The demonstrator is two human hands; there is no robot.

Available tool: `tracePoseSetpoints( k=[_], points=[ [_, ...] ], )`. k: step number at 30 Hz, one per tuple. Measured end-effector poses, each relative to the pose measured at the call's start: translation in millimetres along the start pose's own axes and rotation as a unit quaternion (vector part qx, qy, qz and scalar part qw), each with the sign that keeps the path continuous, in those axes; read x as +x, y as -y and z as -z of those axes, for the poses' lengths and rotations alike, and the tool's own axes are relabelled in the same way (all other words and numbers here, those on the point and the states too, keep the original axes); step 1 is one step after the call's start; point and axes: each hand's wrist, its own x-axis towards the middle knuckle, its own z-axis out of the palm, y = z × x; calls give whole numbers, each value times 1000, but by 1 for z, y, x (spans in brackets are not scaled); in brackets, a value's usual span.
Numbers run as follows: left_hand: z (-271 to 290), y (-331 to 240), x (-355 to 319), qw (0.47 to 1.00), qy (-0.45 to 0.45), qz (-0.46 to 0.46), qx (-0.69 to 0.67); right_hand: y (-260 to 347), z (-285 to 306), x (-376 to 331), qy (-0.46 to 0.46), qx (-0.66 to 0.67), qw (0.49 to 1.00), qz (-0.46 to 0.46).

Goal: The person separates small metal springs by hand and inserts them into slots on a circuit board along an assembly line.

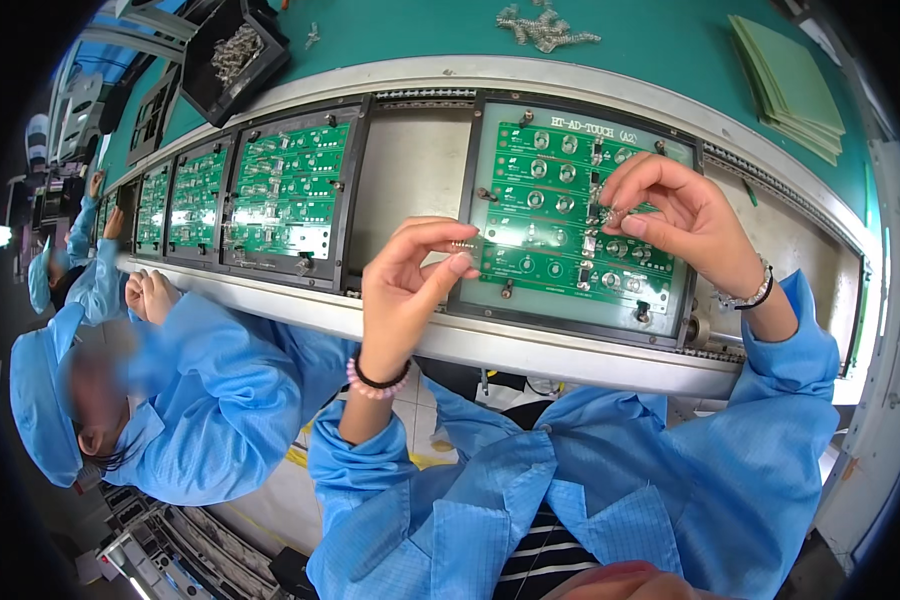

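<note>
In front of me a green circuit board panel (pixel 507 221) lies in a black-edged frame on the conveyor; metal coil springs stand in several of its round spots. Above the panel's left edge, my left hand (pixel 398 290) pinches a small metal coil spring (pixel 462 245) between thumb and fingertips. My right hand (pixel 685 212) reaches over the upper right part of the panel. Its thumb and forefinger close on a small shiny metal piece (pixel 611 216) that looks like another spring, low over the board; the fingers partly hide it.
Along the conveyor rail (pixel 570 352), more framed boards (pixel 285 180) sit to the left. On the green bench beyond are a spring pile (pixel 545 30), a black bin (pixel 270 75) of small metal parts and pale green sheets (pixel 785 90). Co-workers in blue (pixel 220 390) stand at left.
</note>
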Motion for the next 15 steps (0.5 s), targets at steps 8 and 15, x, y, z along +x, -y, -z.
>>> tracePoseSetpoints(
  k=[8,15],
  points=[
    [-12,24,-32,971,-166,-114,132,-3,-16,16,52,-469,867,163],
    [-9,24,-26,974,-151,-105,130,-15,-25,27,109,-637,742,177]
  ],
)
